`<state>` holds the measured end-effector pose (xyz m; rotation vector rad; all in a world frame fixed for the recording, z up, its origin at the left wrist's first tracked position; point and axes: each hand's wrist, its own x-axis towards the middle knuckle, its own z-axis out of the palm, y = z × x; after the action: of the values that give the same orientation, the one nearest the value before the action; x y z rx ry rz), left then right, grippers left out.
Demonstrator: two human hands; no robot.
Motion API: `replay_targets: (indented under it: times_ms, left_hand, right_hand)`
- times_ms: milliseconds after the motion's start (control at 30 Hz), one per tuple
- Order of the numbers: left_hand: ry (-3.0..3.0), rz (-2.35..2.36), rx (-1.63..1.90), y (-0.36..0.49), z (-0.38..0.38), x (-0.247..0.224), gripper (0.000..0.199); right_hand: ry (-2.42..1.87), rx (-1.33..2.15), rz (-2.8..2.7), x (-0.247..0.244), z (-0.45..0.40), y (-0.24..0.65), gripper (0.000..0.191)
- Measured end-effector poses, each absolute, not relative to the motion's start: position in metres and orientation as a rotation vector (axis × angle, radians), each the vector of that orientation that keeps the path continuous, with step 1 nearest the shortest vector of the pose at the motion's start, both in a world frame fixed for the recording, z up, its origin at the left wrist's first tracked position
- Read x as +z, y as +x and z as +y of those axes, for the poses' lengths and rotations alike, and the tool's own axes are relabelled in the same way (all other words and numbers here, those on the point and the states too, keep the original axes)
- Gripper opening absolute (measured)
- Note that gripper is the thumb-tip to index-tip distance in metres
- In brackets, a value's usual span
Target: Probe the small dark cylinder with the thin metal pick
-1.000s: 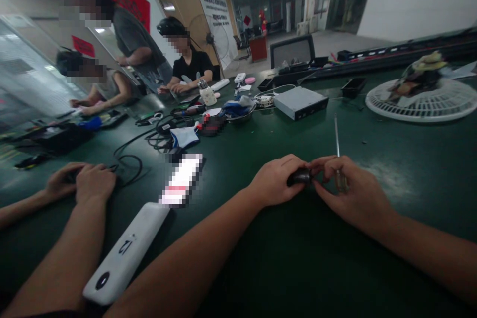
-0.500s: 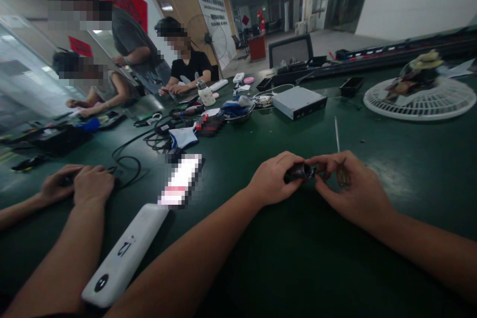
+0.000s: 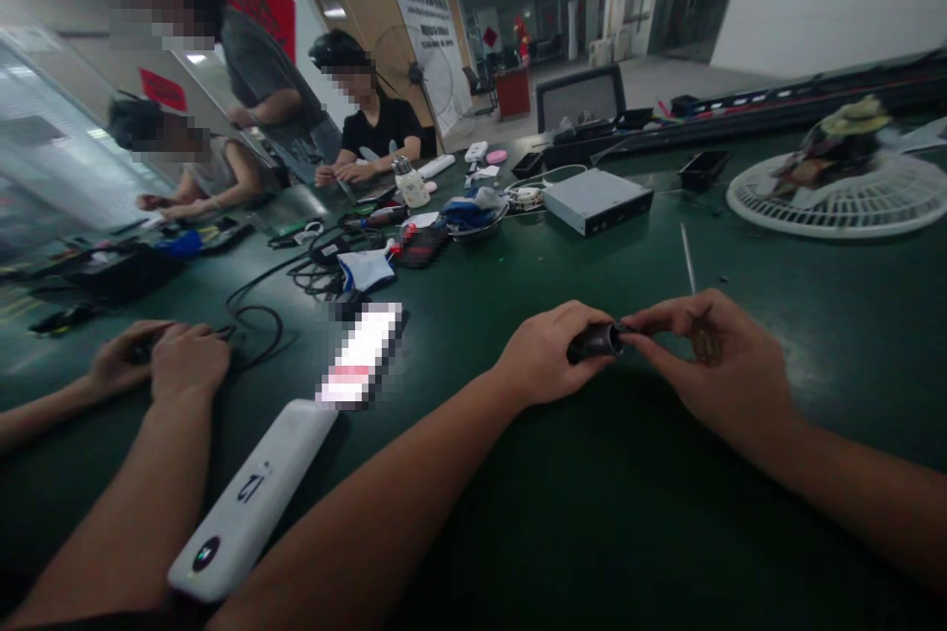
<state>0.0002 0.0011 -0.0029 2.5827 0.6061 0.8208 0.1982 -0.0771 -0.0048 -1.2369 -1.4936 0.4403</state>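
My left hand (image 3: 546, 353) is wrapped round a black tube (image 3: 592, 343), open end toward 3 o'clock — right hand (image 3: 740, 355) pinching at its mouth, gripping a screwdriver (image 3: 707, 345) pointed at 11.

Black cylinder (image 3: 594, 342), brownish screwdriver handle (image 3: 708, 343), dark green tabletop (image 3: 459, 335), white grille (image 3: 836, 209)

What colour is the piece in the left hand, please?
The piece is dark, nearly black, in the head view.
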Motion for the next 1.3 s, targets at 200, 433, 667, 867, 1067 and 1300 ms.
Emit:
replay_targets:
  times_ms: [200, 433, 667, 867, 1067, 1300]
  left_hand:
    - [2.579, 0.591, 0.825, 0.0, 0.001, -0.002, 0.03]
    - [2.594, 0.594, 0.818, -0.001, 0.003, -0.003, 0.032]
    - [2.588, 0.607, 0.813, -0.001, 0.002, -0.004, 0.032]
    - [2.584, 0.607, 0.818, -0.001, 0.002, -0.003, 0.031]
    - [2.559, 0.595, 0.858, 0.0, 0.003, -0.003, 0.03]
    - [2.573, 0.592, 0.822, -0.001, 0.002, -0.003, 0.031]
  right_hand:
    - [-1.219, 0.541, -1.52, -0.012, -0.072, 0.203, 0.035]
    - [-1.352, 0.527, -1.635, -0.008, -0.071, 0.203, 0.031]
    - [-1.275, 0.56, -1.544, -0.01, -0.071, 0.202, 0.034]
    - [-1.244, 0.719, -1.431, -0.01, -0.066, 0.201, 0.034]
    - [-1.276, 0.755, -1.367, -0.008, -0.065, 0.202, 0.033]
    - [-1.322, 0.713, -1.437, -0.007, -0.067, 0.201, 0.031]
